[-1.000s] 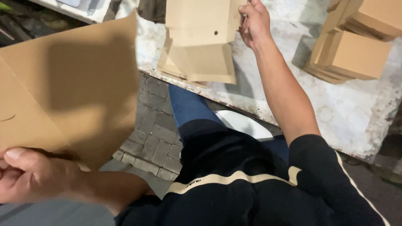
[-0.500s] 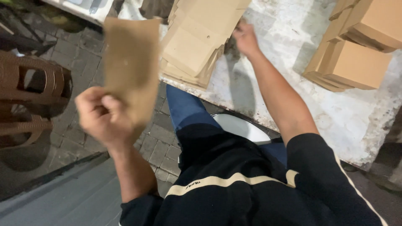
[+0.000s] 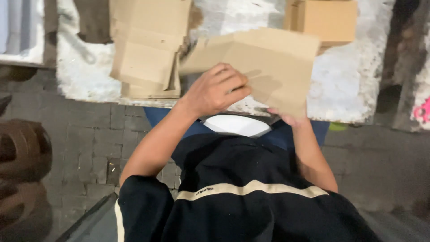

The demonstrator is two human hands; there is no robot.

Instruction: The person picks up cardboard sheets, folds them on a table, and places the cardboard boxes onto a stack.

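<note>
Brown woven chairs (image 3: 20,175), stacked, sit far left of the grip on dark brick paving (image 3: 89,139), well apart from both hands. Up-left of the grip, a stack of flat cardboard blanks (image 3: 145,49) lies on the rough white table (image 3: 354,85), its lower edge close to the table's near edge. Left hand (image 3: 217,89) is curled over the near left part of a flat cardboard sheet (image 3: 273,62), fingers folded on top, thumb side hidden (closed on the sheet as far as shows). Sheet is held in front of the chest above the table's near edge, tilted, its left flap reaching toward the blanks stack; whether they touch, cannot tell. Right hand (image 3: 286,118) grips the sheet's lower right corner from underneath, only fingertips showing below the edge. Just below the grip, a white rounded object (image 3: 235,124) sits at the person's lap between the forearms. Above-right of the grip, a folded brown box (image 3: 329,20) stands on the table behind the sheet's top edge, near it. Bare table surface lies open right of the sheet. Far right, a dark gap, then a pink thing (image 3: 423,112) at the frame edge (blurred).
</note>
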